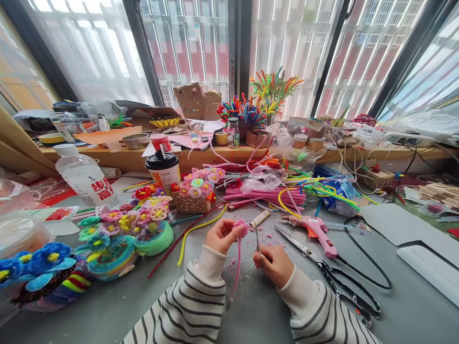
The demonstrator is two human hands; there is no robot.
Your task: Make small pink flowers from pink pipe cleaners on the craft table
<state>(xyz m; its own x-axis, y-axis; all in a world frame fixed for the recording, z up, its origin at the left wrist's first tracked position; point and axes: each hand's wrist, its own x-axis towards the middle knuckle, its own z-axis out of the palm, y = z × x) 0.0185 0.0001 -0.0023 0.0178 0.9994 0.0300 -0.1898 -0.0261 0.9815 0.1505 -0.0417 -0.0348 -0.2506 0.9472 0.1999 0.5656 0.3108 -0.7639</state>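
My left hand pinches a pink pipe-cleaner flower between thumb and fingers. A pink pipe-cleaner stem hangs down from it toward the table. My right hand is closed around small slim metal scissors, blades pointing up, just right of the flower and apart from it. The fingers partly hide the handles. Pink clippings lie scattered on the grey table under both hands. A cream-coloured lighter lies just beyond the scissor tips.
Large scissors and a pink glue gun with a black cord lie right. Bundled pink pipe cleaners are behind. Finished flower pots, a lidded cup and a bottle stand left. A cluttered ledge runs along the window.
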